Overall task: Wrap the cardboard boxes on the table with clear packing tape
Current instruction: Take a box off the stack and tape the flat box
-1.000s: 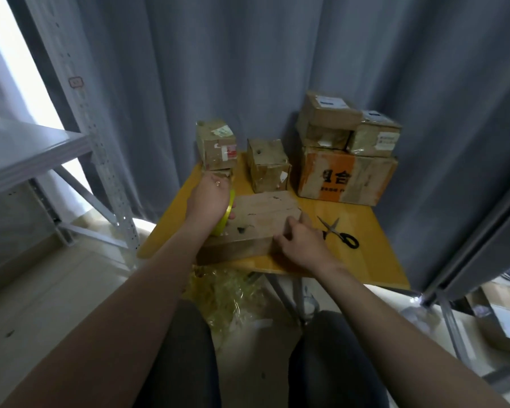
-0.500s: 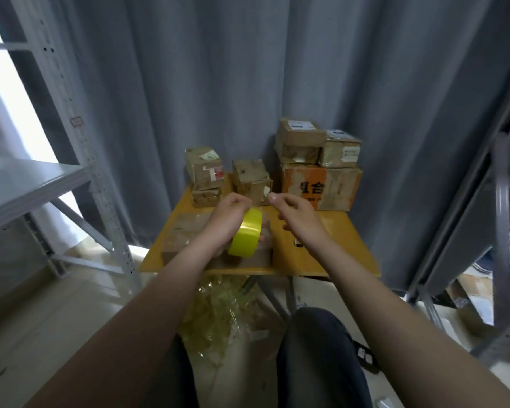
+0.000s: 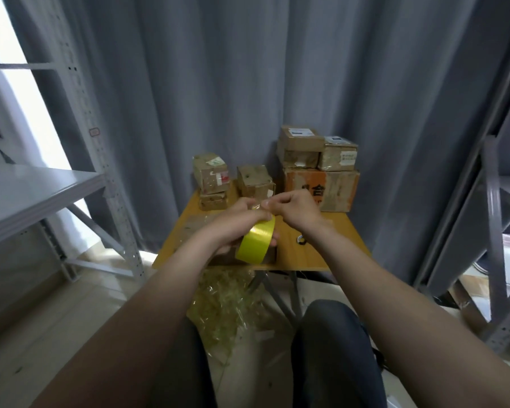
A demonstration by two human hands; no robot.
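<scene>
A grey curtain [image 3: 248, 98] fills the back, with grey metal shelving [image 3: 42, 187] on the left and more on the right. In front of it stands a small yellow-brown worktop [image 3: 330, 248]. At its far right corner sits a large orange-printed box [image 3: 336, 189] carrying two smaller boxes [image 3: 299, 147] side by side. A middle box [image 3: 255, 181] stands beside it, and a left pair of boxes [image 3: 211, 173] is stacked one on the other. On the floor under the front edge lies a heap of crumpled clear film [image 3: 224, 301]. A flat cardboard box [image 3: 195, 228] lies near the front edge, partly hidden by the forearms. Above it the left hand [image 3: 236, 219] grips the tape roll [image 3: 255, 242], which looks yellow, its fingers curled round the roll. The right hand [image 3: 295, 206] meets it at the top of the roll, thumb and forefinger pinching the clear free end of the tape.
</scene>
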